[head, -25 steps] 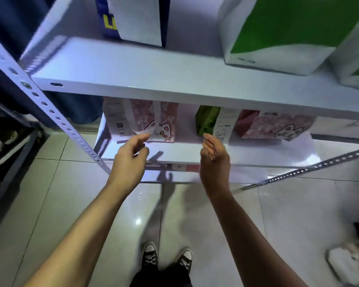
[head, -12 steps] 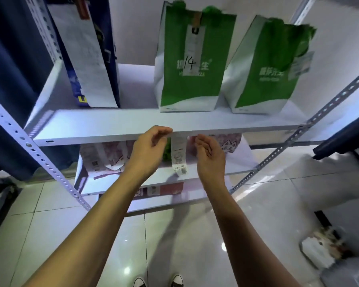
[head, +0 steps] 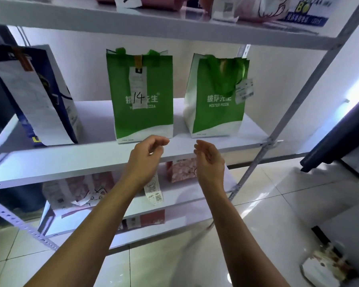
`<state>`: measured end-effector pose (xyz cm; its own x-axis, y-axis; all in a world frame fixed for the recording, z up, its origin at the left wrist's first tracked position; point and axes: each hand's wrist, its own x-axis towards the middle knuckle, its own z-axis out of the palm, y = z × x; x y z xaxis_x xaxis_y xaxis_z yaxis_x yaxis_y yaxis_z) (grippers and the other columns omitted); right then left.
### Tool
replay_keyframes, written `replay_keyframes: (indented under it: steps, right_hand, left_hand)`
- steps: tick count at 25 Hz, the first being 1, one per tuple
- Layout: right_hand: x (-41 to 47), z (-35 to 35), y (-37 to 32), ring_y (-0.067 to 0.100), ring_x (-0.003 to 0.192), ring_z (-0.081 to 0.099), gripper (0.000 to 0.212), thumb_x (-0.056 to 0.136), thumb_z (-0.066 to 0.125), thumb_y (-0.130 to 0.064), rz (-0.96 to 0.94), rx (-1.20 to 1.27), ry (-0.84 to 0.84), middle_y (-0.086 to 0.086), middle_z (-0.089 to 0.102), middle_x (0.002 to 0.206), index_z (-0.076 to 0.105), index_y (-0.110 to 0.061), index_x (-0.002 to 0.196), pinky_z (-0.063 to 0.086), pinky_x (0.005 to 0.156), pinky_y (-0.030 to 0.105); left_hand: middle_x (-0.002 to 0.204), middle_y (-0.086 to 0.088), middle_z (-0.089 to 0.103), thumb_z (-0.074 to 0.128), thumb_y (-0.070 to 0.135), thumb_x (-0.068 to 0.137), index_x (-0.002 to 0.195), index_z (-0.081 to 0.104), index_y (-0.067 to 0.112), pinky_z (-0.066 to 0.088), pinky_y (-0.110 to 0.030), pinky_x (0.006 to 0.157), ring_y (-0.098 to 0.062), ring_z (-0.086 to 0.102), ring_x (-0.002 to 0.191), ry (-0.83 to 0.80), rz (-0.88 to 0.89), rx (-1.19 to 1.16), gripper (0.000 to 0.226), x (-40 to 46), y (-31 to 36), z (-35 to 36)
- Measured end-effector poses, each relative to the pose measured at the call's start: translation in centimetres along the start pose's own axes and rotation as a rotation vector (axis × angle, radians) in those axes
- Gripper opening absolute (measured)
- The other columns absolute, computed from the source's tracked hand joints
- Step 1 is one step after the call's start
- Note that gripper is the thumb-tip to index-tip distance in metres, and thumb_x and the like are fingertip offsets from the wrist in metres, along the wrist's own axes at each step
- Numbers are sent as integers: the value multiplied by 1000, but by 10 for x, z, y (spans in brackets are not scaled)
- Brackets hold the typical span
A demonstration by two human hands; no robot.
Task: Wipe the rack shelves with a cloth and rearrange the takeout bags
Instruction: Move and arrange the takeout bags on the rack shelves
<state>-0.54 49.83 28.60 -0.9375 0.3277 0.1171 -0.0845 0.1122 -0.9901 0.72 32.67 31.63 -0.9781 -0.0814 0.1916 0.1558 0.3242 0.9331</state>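
White metal rack shelves point(head: 75, 162) fill most of the frame, standing on a glossy pale tiled floor point(head: 278, 204) before a white wall; the middle shelf crosses the centre of the picture and carries three takeout bags. At the centre stands a green and white paper bag with a long receipt and a handwritten "14" point(head: 142, 96), upright; just to its right, apart from it, stands a second green and white paper bag with green handles point(head: 218, 94), turned a little; at the left of the frame leans a dark blue paper bag covered by a long white receipt point(head: 35, 96), tilted. On the top shelf, at the upper edge, pink bags point(head: 255, 9) are seen only partly; on the lower shelf, under the middle one, lie pink patterned bags with cat drawings point(head: 87, 187), and a white receipt point(head: 153, 189) hangs behind the left forearm.

Both hands are raised before the front edge of the middle shelf, apart from each other; the left hand point(head: 145, 156) has its fingers curled loosely and holds nothing; the right hand point(head: 210, 160) is half open with the palm turned to the left, also empty. Neither hand touches a bag.
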Motion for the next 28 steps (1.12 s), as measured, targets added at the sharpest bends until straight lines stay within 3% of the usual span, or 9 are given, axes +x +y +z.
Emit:
replay_keyframes:
  steps: [6, 11, 14, 15, 18, 20, 23, 25, 28]
  right_hand:
    - [95, -65, 15, 7, 106, 69, 26, 100, 54, -11, -16, -5, -51, -11, 74, 108, 70, -30, 110, 55, 99, 35]
    - [169, -105, 30, 8, 106, 68, 27, 99, 52, -10, -18, 4, -41, -6, 74, 111, 69, -21, 117, 54, 99, 31]
    - [208, -120, 33, 7, 106, 64, 31, 99, 51, -13, -8, 8, 16, -5, 71, 119, 65, -24, 124, 47, 86, 7]
    - [221, -123, 33, 7, 108, 62, 32, 100, 51, -14, -3, -3, 12, -5, 69, 124, 63, -23, 128, 43, 84, 6]
    - [253, -124, 33, 8, 118, 55, 38, 103, 48, -18, 20, -64, -89, -2, 59, 140, 53, -21, 141, 37, 95, 21]
    - [264, -119, 33, 8, 123, 52, 41, 104, 48, -17, 30, -27, -158, 1, 55, 145, 49, -18, 145, 36, 100, 23]
    - [273, -110, 36, 7, 116, 57, 36, 105, 47, -16, 26, 63, -224, 1, 62, 134, 57, -16, 140, 43, 101, 21]
    - [274, -105, 38, 4, 99, 62, 31, 104, 47, -16, -9, 72, -216, -1, 68, 115, 65, -14, 130, 48, 89, 17]
    - [272, -101, 41, 3, 89, 60, 26, 103, 50, -13, -36, 112, -132, -1, 68, 102, 70, -8, 120, 47, 81, 13]
  left_hand:
    - [116, 9, 69, 52, 8, 99, 115, 67, 21, 51, -38, 101, -4, 62, 110, 72, -29, -1, 25, 48, 24, 93]
    - [135, 1, 59, 51, 5, 99, 135, 53, 14, 42, -26, 105, -10, 55, 120, 151, -48, 38, 37, 88, 29, 148]
    - [136, 1, 54, 49, 3, 99, 142, 46, 13, 40, -27, 106, -11, 52, 121, 198, -91, 37, 44, 111, 31, 166]
    - [134, 3, 54, 49, 4, 100, 142, 45, 15, 41, -27, 103, -10, 53, 117, 226, -120, 33, 44, 119, 31, 170]
    - [127, 11, 52, 47, 10, 101, 145, 42, 21, 42, -26, 93, -11, 55, 110, 293, -188, 46, 45, 137, 29, 176]
    - [125, 12, 51, 46, 11, 101, 145, 41, 22, 41, -25, 94, -7, 54, 108, 304, -219, 50, 46, 145, 25, 177]
    - [119, 10, 57, 47, 12, 102, 142, 44, 23, 42, -19, 87, 3, 56, 97, 324, -255, 67, 42, 152, 22, 179]
    - [112, 10, 62, 47, 11, 101, 138, 49, 22, 44, -12, 78, 4, 58, 96, 333, -257, 76, 39, 151, 22, 181]
    - [104, 16, 64, 51, 8, 99, 129, 55, 22, 46, -2, 73, 5, 60, 96, 377, -221, 66, 33, 141, 24, 179]
